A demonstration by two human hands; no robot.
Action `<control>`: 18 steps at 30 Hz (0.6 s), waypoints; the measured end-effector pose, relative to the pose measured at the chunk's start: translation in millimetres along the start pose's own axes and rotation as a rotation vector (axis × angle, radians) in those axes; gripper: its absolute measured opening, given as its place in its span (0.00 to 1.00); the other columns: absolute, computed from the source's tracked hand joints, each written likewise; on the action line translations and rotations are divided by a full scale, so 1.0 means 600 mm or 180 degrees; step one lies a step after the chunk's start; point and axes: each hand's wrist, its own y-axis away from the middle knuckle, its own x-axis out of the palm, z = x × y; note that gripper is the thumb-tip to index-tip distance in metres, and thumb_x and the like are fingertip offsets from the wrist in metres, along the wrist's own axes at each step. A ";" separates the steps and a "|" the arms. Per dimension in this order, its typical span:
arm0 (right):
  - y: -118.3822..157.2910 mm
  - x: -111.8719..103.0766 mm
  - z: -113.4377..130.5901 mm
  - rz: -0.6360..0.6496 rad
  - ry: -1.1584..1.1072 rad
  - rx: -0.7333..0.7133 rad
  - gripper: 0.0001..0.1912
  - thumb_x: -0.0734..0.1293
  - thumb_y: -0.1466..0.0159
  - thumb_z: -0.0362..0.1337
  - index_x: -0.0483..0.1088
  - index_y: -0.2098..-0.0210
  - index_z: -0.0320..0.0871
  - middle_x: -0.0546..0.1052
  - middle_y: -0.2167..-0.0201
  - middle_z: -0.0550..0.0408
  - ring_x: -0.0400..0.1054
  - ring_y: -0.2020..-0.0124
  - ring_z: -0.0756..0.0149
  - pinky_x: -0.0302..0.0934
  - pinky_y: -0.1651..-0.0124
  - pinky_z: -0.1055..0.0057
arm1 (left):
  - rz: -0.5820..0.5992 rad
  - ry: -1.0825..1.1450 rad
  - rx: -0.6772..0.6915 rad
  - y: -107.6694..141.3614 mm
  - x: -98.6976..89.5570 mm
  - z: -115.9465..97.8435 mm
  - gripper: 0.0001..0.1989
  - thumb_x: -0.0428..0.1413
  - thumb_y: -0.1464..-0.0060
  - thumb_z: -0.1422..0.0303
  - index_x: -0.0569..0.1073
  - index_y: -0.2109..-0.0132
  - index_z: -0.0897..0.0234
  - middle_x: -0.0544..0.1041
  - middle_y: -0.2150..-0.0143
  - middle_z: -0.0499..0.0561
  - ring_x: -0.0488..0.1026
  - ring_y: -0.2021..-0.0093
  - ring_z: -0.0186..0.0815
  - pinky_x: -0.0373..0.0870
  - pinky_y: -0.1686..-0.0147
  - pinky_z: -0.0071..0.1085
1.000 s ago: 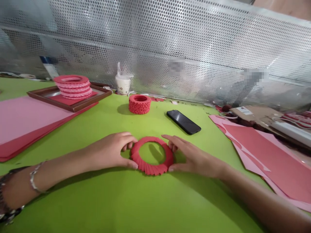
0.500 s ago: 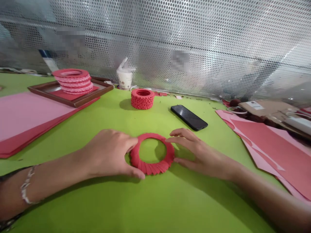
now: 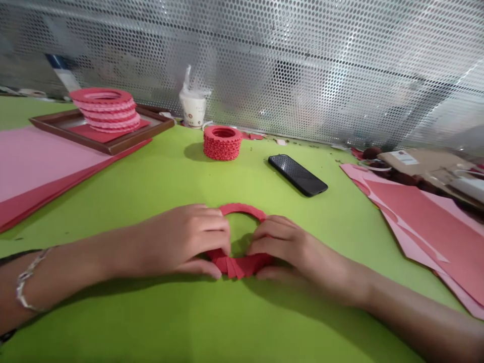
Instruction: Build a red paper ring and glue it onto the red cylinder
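Observation:
A red folded-paper ring [image 3: 236, 267] lies on the green table [image 3: 166, 322] in front of me, its near edge made of overlapping pleats. My left hand [image 3: 196, 239] grips its left side, fingers curled over into the centre hole and thumb at the outer near edge. On the opposite side, my right hand [image 3: 291, 247] holds the ring the same way, its fingertips inside the hole and its thumb low outside. Both hands hide the ring's sides; the far arc and near pleats show.
A stack of red rings [image 3: 222, 146] stands behind, beside a black phone [image 3: 298, 175]. At left, a brown tray [image 3: 109, 147] bears pink and red rings [image 3: 109, 113] near paper sheets [image 3: 45, 156]. More paper [image 3: 427, 217] lies right. A white cup [image 3: 194, 110] stands by the perforated metal screen [image 3: 264, 60].
Both hands have closed on the ring, fingers moving from its outer rim into the hole. My view has tilted slightly, so the things at the back sit higher.

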 end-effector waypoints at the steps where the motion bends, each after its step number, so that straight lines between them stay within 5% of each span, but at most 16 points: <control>1: -0.001 0.001 0.000 0.0003 0.0016 -0.0032 0.09 0.61 0.36 0.38 0.68 0.61 0.39 0.70 0.64 0.51 0.64 0.61 0.67 0.59 0.53 0.68 | -0.0011 -0.0007 -0.0023 -0.001 0.003 -0.002 0.21 0.43 0.40 0.53 0.72 0.65 0.64 0.73 0.67 0.51 0.66 0.66 0.36 0.60 0.63 0.30; 7: -0.001 0.005 -0.001 -0.0068 -0.0068 -0.0085 0.10 0.62 0.37 0.39 0.69 0.61 0.38 0.71 0.65 0.51 0.64 0.63 0.67 0.60 0.55 0.67 | -0.0159 0.0036 -0.0108 -0.002 0.013 -0.004 0.21 0.42 0.40 0.54 0.72 0.64 0.64 0.74 0.66 0.52 0.66 0.65 0.36 0.60 0.62 0.31; 13: -0.004 0.003 -0.002 -0.0072 -0.0207 -0.0103 0.10 0.63 0.38 0.38 0.69 0.62 0.38 0.71 0.65 0.50 0.65 0.64 0.67 0.62 0.58 0.68 | -0.0078 0.0117 -0.0258 -0.004 0.011 -0.009 0.11 0.52 0.44 0.59 0.71 0.65 0.63 0.72 0.66 0.49 0.65 0.65 0.36 0.59 0.62 0.31; 18: -0.003 -0.010 -0.002 0.0107 -0.0625 -0.0043 0.18 0.69 0.44 0.40 0.69 0.57 0.38 0.71 0.60 0.49 0.66 0.59 0.67 0.63 0.55 0.70 | -0.0043 0.0231 -0.0539 -0.008 0.009 -0.021 0.18 0.56 0.52 0.52 0.70 0.67 0.63 0.70 0.68 0.48 0.64 0.67 0.36 0.57 0.65 0.30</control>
